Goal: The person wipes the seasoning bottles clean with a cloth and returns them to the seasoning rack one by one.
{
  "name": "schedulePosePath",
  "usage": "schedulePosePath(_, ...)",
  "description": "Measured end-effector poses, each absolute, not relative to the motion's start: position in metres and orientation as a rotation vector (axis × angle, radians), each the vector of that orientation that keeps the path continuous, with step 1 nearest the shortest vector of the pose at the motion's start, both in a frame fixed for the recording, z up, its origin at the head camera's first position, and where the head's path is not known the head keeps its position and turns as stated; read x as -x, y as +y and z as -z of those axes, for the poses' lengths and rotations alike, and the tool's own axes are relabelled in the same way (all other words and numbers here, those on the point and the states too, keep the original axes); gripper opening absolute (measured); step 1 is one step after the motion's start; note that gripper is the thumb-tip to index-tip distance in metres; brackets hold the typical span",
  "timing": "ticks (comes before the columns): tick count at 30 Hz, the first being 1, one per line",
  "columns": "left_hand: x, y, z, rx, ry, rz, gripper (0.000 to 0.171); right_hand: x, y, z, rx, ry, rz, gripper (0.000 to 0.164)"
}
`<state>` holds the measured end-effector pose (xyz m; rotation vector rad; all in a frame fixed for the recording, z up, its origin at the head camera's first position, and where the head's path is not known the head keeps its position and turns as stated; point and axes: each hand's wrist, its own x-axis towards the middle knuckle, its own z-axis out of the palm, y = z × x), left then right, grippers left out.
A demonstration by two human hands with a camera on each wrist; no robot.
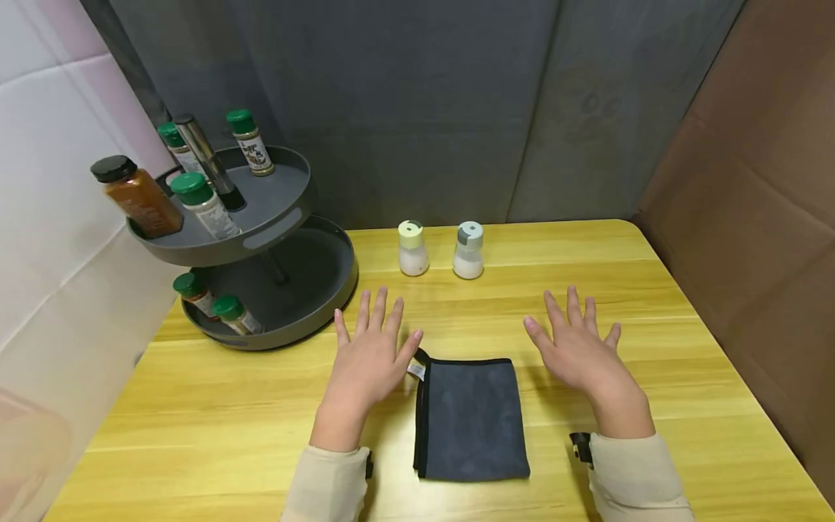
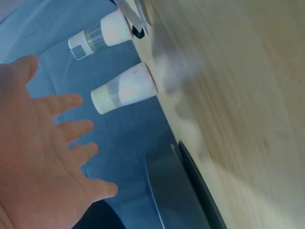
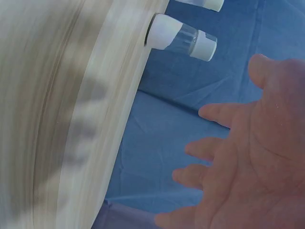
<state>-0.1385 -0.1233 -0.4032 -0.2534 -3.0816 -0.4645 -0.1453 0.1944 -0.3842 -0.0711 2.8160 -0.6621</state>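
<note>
Fingers spread and palm down, my left hand hovers over the table by the upper left corner of a folded dark grey cloth. The cloth has black edging and a small white tag. On its other side, my right hand is held over the wood with its fingers spread too. Neither hand holds anything. Beyond them stand two small shakers of white contents, one with a pale yellow lid and one with a whitish-grey lid. Both shakers also show upright in the left wrist view.
A two-tier dark grey turntable rack stands at the left. Its upper tier bears an orange-brown spice bottle, a steel cylinder and several green-capped jars. Two more green-capped jars sit below. Grey fabric hangs behind the table.
</note>
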Motion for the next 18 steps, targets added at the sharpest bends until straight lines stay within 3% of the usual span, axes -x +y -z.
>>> schedulePosePath(7, 0.134, -0.125, 0.404, 0.263, -3.097, 0.458, 0.075, 0.136, 0.183, 0.378, 0.074, 2.816, 0.515, 0.094)
schedulePosePath(13, 0.129, -0.128, 0.403, 0.251, -3.093, 0.456, 0.075, 0.121, 0.163, 0.378, 0.025, 2.702, 0.539, 0.061)
schedulePosePath(18, 0.129, -0.130, 0.404, 0.245, -3.109, 0.468, 0.074, 0.117, 0.148, 0.383, -0.007, 2.647, 0.623, 0.057)
